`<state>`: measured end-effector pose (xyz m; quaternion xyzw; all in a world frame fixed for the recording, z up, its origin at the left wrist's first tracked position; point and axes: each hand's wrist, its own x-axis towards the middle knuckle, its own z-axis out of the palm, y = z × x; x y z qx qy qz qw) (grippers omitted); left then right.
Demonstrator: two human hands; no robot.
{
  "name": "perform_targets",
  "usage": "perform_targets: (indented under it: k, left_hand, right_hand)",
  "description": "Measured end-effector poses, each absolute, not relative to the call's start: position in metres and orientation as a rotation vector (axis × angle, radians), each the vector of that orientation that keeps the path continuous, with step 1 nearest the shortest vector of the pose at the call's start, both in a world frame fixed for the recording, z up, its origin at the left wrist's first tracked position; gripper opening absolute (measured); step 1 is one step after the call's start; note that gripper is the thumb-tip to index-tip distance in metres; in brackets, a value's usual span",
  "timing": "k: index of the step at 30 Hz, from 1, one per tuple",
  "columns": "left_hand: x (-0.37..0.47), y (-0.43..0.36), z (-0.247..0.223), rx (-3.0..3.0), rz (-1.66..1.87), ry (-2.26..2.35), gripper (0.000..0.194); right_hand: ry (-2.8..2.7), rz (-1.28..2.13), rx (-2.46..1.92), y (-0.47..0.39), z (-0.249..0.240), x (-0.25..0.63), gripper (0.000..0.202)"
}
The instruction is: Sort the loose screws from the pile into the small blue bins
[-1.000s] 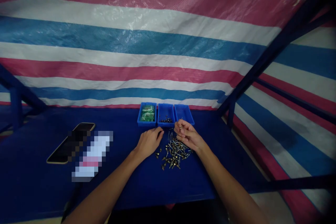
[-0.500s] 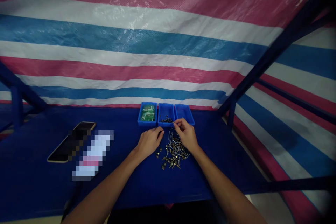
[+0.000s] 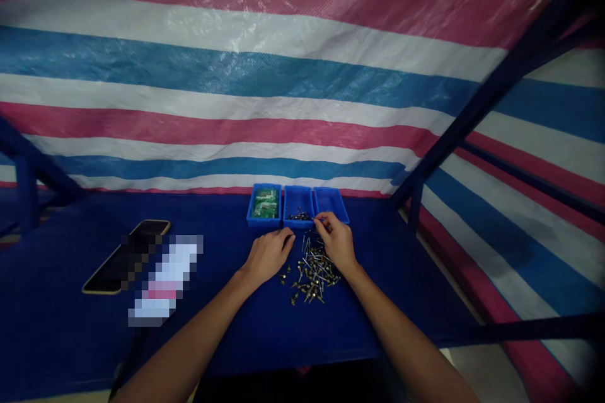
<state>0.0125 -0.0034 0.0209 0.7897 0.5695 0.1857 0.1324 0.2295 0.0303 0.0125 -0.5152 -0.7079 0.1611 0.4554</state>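
Note:
Thumb and forefinger of my right hand are pinched together at the front of the blue bins. Whatever small piece they hold is too small to name. Beneath that hand lies a loose pile of small metal parts with thin silver shanks and brass-coloured or dark heads. My left hand rests on the table left of the pile, its fingers curled and closed; their contents, if any, are hidden. Similar small parts lie in the front of the middle blue bin, close to my right fingertips.
The left blue bin holds green-and-white packets. Beside the middle one stands the right blue bin. A phone and a blurred-out white item lie on the blue table. Striped sheeting and a dark frame enclose it.
The view has shifted very slightly. My right hand stays pinched by the bins with barely any movement, and my left hand keeps its place.

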Motion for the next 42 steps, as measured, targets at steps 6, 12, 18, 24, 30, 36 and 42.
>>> perform_targets:
  k: [6,12,18,24,30,36,42]
  left_hand:
    - [0.012,-0.004,0.02,2.286,0.534,1.656,0.028]
    - [0.011,-0.004,0.022,2.303,0.539,1.627,0.025]
    - [0.009,-0.011,0.033,2.355,0.564,1.426,0.016]
    - [0.011,-0.021,0.043,2.419,0.494,1.261,0.008]
    - [0.012,-0.025,0.04,2.507,0.453,1.293,0.016]
    - [0.013,-0.023,0.031,2.524,0.41,1.282,0.021]
    - [0.011,-0.018,0.027,2.533,0.505,1.262,0.018]
  right_hand:
    - [-1.784,0.375,-1.277,0.031,0.01,0.23,0.028]
    - [-1.801,0.377,-1.272,0.03,0.011,0.23,0.03]
    - [-1.792,0.383,-1.272,0.027,0.015,0.23,0.03]
    - [-1.768,0.408,-1.274,0.026,0.016,0.23,0.031]
    - [-1.766,0.409,-1.28,0.025,0.017,0.23,0.031]
    - [-1.765,0.401,-1.296,0.026,0.016,0.23,0.032]
    - [-1.77,0.414,-1.288,0.026,0.017,0.231,0.031]
